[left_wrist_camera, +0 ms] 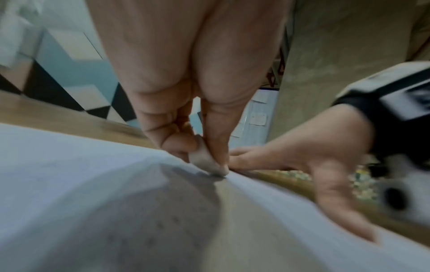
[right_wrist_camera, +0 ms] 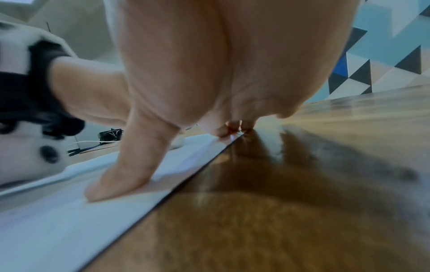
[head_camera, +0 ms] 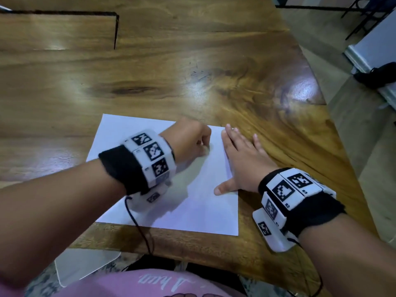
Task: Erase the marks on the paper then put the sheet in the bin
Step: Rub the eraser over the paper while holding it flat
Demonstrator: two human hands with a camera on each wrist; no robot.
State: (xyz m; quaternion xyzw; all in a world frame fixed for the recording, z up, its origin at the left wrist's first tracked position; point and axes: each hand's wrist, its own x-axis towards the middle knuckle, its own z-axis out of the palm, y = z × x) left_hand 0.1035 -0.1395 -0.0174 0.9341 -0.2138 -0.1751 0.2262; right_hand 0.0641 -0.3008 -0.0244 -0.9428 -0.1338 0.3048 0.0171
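Erasing step, not finished as far as can be judged. Left hand (head_camera: 188, 140) curled, thumb and fingers (left_wrist_camera: 218, 139) pinching small pale eraser (left_wrist_camera: 203, 159), its grey worn tip pressed down on paper (head_camera: 192, 206) just under the fingertips. Right hand (head_camera: 242, 161) flat and spread, fingers straight, holding nothing, only pressing the right edge of the sheet against wooden table (head_camera: 192, 71); thumb on the sheet, outer fingers past the edge on the wood. Sheet lying flat between and below both hands, near the table's front edge. No clear marks to be seen around the eraser; too blurred close to the tip to be sure. Bin nowhere to be recognised with certainty. Left to do, by judgement: finish rubbing, lift the sheet, carry it to the bin.
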